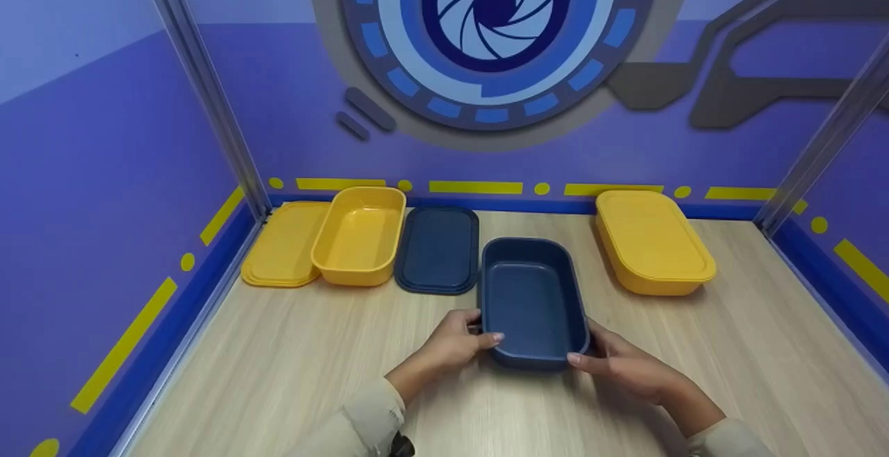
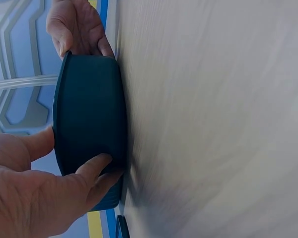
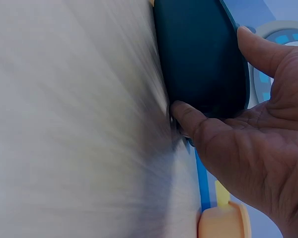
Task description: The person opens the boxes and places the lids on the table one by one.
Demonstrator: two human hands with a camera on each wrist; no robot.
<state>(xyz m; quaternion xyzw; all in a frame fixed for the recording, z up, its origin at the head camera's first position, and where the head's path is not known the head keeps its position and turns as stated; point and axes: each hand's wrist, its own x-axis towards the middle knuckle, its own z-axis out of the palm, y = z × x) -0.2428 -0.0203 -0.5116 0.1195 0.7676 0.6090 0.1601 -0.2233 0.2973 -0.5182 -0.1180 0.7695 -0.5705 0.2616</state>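
Observation:
A dark blue rectangular food container (image 1: 531, 304), without a lid on it, sits between both hands near the middle of the table. At its near left corner the left hand (image 1: 451, 340) grips the wall, thumb over the rim and fingers along the outside. The right hand (image 1: 628, 365) holds the near right corner in the same way, its thumb on the rim. In the left wrist view the container's outer wall (image 2: 92, 109) stands close to the tabletop; whether it touches is hard to tell. Just left of the container lies a flat dark blue lid (image 1: 439, 250).
An open yellow container (image 1: 361, 238) stands at the back left, its edge over a yellow lid (image 1: 281, 248). Toward the back right is a yellow container with its lid on (image 1: 656, 242). Printed purple walls (image 1: 292, 96) with metal corner posts (image 1: 208, 89) enclose the wooden table (image 1: 333, 374).

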